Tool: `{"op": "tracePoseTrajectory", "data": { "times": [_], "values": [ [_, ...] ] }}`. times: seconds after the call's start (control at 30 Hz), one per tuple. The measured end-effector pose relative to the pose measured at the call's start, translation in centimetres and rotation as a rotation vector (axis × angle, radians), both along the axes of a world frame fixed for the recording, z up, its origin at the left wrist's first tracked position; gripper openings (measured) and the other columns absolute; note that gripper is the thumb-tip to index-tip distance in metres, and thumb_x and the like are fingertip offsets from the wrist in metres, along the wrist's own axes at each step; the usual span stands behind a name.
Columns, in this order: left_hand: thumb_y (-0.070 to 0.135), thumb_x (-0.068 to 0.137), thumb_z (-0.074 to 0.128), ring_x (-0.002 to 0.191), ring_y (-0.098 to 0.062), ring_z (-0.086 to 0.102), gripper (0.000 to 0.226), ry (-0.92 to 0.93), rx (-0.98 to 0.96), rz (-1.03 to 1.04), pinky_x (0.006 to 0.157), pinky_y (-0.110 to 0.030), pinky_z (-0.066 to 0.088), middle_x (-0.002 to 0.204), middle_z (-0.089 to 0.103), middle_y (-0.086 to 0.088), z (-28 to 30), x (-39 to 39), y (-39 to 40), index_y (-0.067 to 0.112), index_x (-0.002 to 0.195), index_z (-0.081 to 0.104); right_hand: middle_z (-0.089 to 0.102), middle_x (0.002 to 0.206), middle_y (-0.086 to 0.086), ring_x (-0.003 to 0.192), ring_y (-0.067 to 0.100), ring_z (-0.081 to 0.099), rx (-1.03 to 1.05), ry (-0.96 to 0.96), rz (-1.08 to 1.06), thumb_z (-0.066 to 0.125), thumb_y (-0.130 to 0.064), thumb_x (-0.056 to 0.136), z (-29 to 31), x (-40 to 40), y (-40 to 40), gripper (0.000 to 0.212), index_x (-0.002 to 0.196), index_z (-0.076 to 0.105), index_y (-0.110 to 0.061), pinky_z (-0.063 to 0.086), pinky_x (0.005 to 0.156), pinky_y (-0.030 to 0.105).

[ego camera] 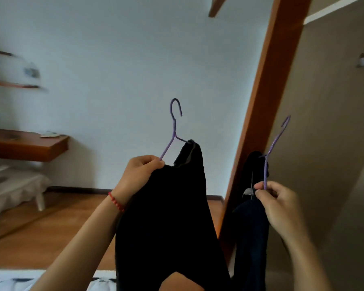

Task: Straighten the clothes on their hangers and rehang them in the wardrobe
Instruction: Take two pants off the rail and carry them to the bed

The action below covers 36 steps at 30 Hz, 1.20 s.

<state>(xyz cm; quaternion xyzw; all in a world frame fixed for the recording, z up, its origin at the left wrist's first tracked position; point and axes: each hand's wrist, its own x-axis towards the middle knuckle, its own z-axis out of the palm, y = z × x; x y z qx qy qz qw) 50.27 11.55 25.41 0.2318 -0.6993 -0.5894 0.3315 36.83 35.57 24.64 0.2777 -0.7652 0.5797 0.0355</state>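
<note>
Purple wire hangers are held up in both hands before the wood-framed wardrobe opening (267,114). The left purple wire hanger (174,122) is pinched by its sloping arm in the left hand (139,175), together with the shoulder of a black garment (170,217) that sits bunched and skewed toward the far side. The right purple wire hanger (276,143) is pinched low on its shaft by the right hand (275,204), a dark navy garment (250,227) hanging crumpled beneath. The straightening step appears to be in hand; neither hook is yet on a rail. Next, each garment should probably be evened over its hanger's shoulders before hanging.
</note>
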Motion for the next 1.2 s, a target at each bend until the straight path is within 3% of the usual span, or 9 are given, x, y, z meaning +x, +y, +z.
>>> {"op": "tracePoseTrajectory", "data": {
  "times": [0.1,0.2,0.3,0.4,0.53,0.73,0.93,1.07,1.2],
  "values": [
    [0.016,0.086,0.057,0.049,-0.011,0.049,0.018,-0.006,0.038,0.064,0.055,-0.021,0.042,0.057,0.055,0.000,-1.0,4.1,-2.2,0.009,0.073,0.067,0.049,0.066,0.014,0.059,0.024,0.039,-0.009,-0.003,0.117,0.052,-0.001,0.089,-0.3,1.3,-2.5,0.013,0.081,0.060,-0.009,0.028,0.037,0.015],
    [0.013,0.087,0.056,0.036,-0.003,0.046,0.024,0.014,0.084,0.125,0.040,-0.011,0.039,0.042,0.053,0.008,-2.8,7.3,-3.6,0.014,0.064,0.064,0.053,0.065,0.012,0.061,0.025,0.044,-0.008,-0.010,0.179,0.053,-0.001,0.087,-1.3,1.9,-5.0,0.023,0.072,0.059,-0.017,0.034,0.047,0.026],
    [0.009,0.086,0.056,0.033,0.000,0.044,0.023,-0.035,0.045,0.232,0.038,-0.009,0.036,0.038,0.052,0.009,-5.8,9.7,-4.5,0.012,0.064,0.061,0.049,0.059,0.007,0.046,0.008,0.040,0.018,-0.015,0.221,0.053,-0.003,0.087,-3.1,2.5,-7.3,0.025,0.070,0.058,-0.019,0.030,0.040,0.015],
    [0.006,0.086,0.056,0.035,0.001,0.044,0.016,-0.116,0.039,0.314,0.040,-0.010,0.037,0.046,0.054,0.007,-9.3,11.6,-5.4,0.007,0.071,0.060,0.044,0.055,0.006,0.035,0.004,0.038,0.070,-0.009,0.300,0.052,-0.002,0.088,-5.0,3.3,-9.0,0.020,0.074,0.058,-0.015,0.024,0.035,0.013],
    [0.004,0.083,0.057,0.039,0.002,0.046,0.010,-0.227,0.020,0.446,0.044,-0.008,0.036,0.058,0.051,0.000,-14.0,13.6,-5.7,0.003,0.074,0.062,0.044,0.055,0.004,0.037,0.005,0.039,0.133,0.009,0.429,0.051,-0.004,0.089,-7.6,4.0,-10.7,0.014,0.079,0.058,-0.011,0.027,0.038,0.013],
    [0.005,0.080,0.058,0.058,-0.016,0.045,0.012,-0.335,0.089,0.654,0.056,-0.026,0.034,0.059,0.050,-0.005,-19.8,16.9,-7.1,-0.003,0.074,0.063,0.046,0.059,0.005,0.047,0.007,0.039,0.184,0.033,0.616,0.053,-0.001,0.087,-10.8,3.4,-13.4,0.013,0.078,0.058,-0.009,0.029,0.045,0.016],
    [0.007,0.078,0.060,0.059,-0.018,0.048,0.019,-0.499,0.179,0.802,0.057,-0.028,0.035,0.057,0.054,-0.004,-26.4,18.4,-10.7,0.009,0.059,0.060,0.044,0.057,0.001,0.047,0.007,0.036,0.265,0.016,0.735,0.053,-0.002,0.088,-14.3,1.6,-18.8,0.014,0.079,0.059,-0.011,0.031,0.047,0.020],
    [0.009,0.080,0.061,0.061,-0.021,0.050,0.017,-0.634,0.256,0.869,0.055,-0.029,0.034,0.060,0.056,-0.012,-30.7,17.5,-13.5,0.002,0.066,0.066,0.046,0.061,0.002,0.050,0.008,0.038,0.326,0.005,0.792,0.053,-0.004,0.088,-16.1,-0.1,-24.2,0.012,0.080,0.059,-0.012,0.033,0.054,0.027],
    [0.008,0.081,0.060,0.069,-0.024,0.054,0.015,-0.749,0.323,0.916,0.063,-0.030,0.034,0.071,0.060,-0.018,-33.4,16.0,-15.2,0.004,0.067,0.064,0.042,0.057,0.000,0.049,0.011,0.035,0.367,-0.014,0.828,0.053,-0.003,0.087,-17.5,-2.4,-29.4,0.013,0.079,0.058,-0.012,0.030,0.054,0.028]
  ]
}}
